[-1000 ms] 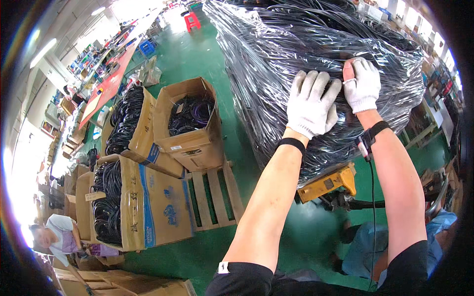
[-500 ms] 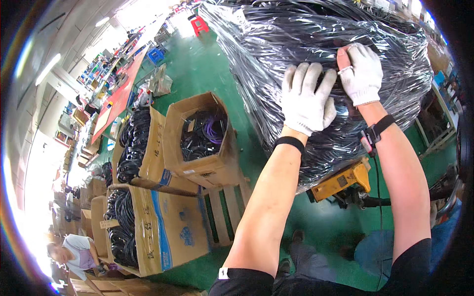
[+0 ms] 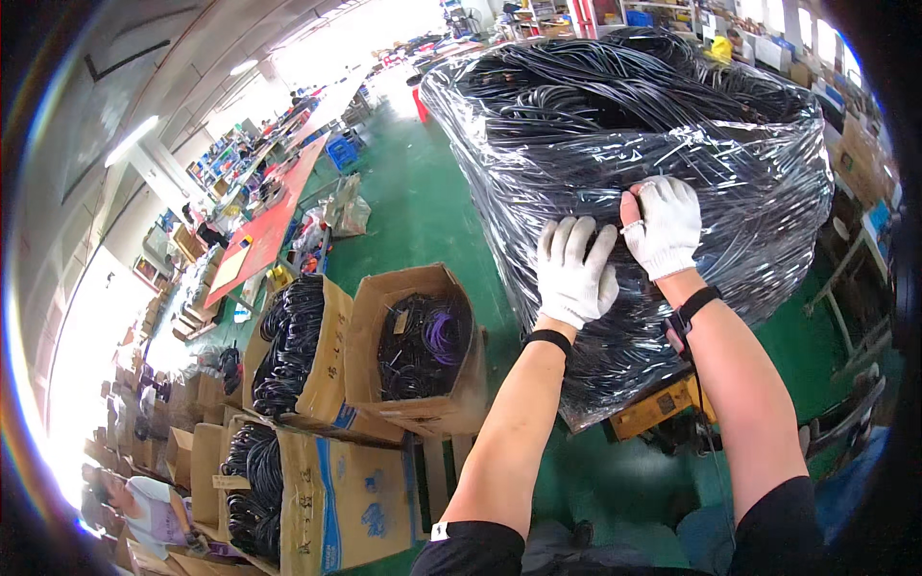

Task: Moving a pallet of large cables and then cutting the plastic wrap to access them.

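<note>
A big load of black cables [image 3: 595, 86] stands in front of me, its sides bound in shiny clear film [image 3: 759, 197]. Both palms press against the near side of the wrapped load. My left hand [image 3: 576, 274], in a white glove, lies on the film with its fingers stretched out. Just right of it and a little higher, my right hand [image 3: 665, 228] leans on the film too, its glove leaving the thumb bare; its fingertips are partly bent from sight. Neither hand holds anything. Below the load shows a yellow metal part [image 3: 663, 408], probably of a pallet truck.
To the left, an open carton [image 3: 413, 418] holds black and purple cables. Two more cartons [image 3: 322, 360] with black cable coils stand beside it, near a wooden pallet [image 3: 437, 480]. A red-topped table [image 3: 279, 216] runs along the left. Another person [image 3: 154, 509] is at lower left.
My view has tilted up, so the load and hands sit lower in the picture and the load's top shows more. Both hands stay pressed on the film, close together.
</note>
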A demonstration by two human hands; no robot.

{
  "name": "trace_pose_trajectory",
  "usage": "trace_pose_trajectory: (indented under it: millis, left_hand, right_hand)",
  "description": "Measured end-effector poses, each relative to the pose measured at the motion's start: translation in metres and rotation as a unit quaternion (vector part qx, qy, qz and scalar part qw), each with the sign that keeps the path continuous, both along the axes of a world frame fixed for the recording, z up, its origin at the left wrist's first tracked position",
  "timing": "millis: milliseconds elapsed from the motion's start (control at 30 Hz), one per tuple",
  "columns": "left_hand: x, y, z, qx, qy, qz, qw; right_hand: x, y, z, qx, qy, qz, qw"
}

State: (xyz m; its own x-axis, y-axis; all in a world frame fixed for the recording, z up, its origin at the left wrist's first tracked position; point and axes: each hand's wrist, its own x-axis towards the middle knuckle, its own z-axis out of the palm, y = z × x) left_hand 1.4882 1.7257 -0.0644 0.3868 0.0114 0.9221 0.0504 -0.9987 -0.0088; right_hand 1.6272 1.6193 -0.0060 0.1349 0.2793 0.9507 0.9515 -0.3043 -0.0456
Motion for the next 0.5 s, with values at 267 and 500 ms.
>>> trace_pose_trajectory:
  millis: [267, 500]
  left_hand:
    - [0.048, 0.070, -0.010, 0.000, -0.034, -0.009, 0.999]
    - [0.093, 0.126, -0.007, -0.034, -0.036, -0.043, 0.998]
  right_hand:
    - [0.051, 0.073, -0.012, -0.012, -0.009, -0.005, 1.000]
    - [0.107, 0.133, -0.019, -0.043, -0.008, -0.036, 0.998]
